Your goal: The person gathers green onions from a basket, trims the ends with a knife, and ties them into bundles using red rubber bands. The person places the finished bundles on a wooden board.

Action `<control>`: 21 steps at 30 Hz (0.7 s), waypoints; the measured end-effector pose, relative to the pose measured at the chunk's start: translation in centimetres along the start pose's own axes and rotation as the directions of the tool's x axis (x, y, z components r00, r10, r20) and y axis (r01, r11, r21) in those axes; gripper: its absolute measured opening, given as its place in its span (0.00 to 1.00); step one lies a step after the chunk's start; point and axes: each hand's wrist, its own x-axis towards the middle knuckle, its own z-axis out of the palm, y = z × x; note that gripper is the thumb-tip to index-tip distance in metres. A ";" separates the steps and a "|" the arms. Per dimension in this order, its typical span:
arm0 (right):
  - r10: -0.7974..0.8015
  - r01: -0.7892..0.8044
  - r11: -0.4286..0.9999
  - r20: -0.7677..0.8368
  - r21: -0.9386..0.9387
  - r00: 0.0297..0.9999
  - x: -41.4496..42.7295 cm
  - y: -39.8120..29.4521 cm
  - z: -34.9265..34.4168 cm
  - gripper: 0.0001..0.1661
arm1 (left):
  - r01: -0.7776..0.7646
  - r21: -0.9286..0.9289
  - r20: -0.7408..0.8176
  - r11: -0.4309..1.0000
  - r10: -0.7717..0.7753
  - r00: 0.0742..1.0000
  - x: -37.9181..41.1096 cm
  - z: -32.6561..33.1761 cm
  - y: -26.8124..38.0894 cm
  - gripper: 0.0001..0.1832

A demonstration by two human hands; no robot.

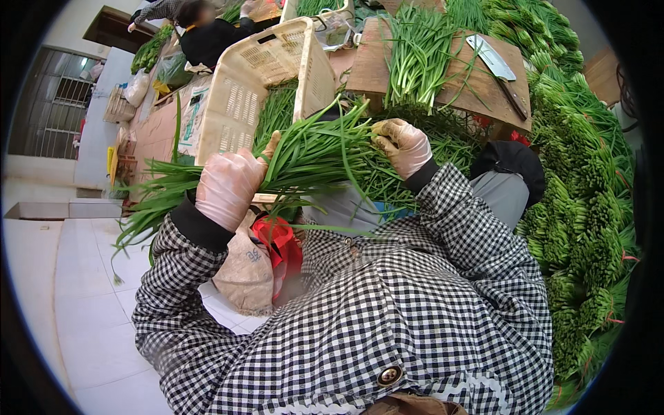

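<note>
My left hand (233, 179), in a thin clear glove, is closed around a bundle of long green leafy stalks (306, 150), which look like garlic chives. Their leaf tips hang out to the left and the cut ends point right. At those ends is my right hand (403, 145), gloved too, with thumb and fingertips bent together; whether a stalk is between them cannot be told. Beyond, a loose pile of chives (421, 57) lies on a wooden board (368, 57), beside a cleaver (492, 58) with a dark handle. More loose greens (446, 142) lie under and before the board.
A cream plastic crate (233, 98) holding greens stands beyond my left hand. Stacked, banded chive bundles (576, 207) line the right side. A woven sack (244, 270) and a red bag (280, 241) are below my left hand. A co-worker (212, 36) in dark clothing is at the upper left.
</note>
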 end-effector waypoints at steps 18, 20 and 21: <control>0.192 -0.176 0.962 0.059 -0.207 0.980 3.6 -5.1 0.5 0.31 | -0.020 0.202 -0.121 0.979 0.045 0.992 0.4 -1.8 -1.0 0.31; 0.222 -0.221 0.975 0.009 -0.030 0.975 3.0 -3.8 1.3 0.23 | -0.018 0.174 -0.114 0.985 0.038 0.993 0.9 -1.2 -1.2 0.30; 0.263 -0.259 0.937 0.017 0.234 0.965 2.5 -2.1 2.0 0.19 | -0.019 0.163 -0.104 0.986 0.037 0.994 1.0 -0.7 -1.2 0.30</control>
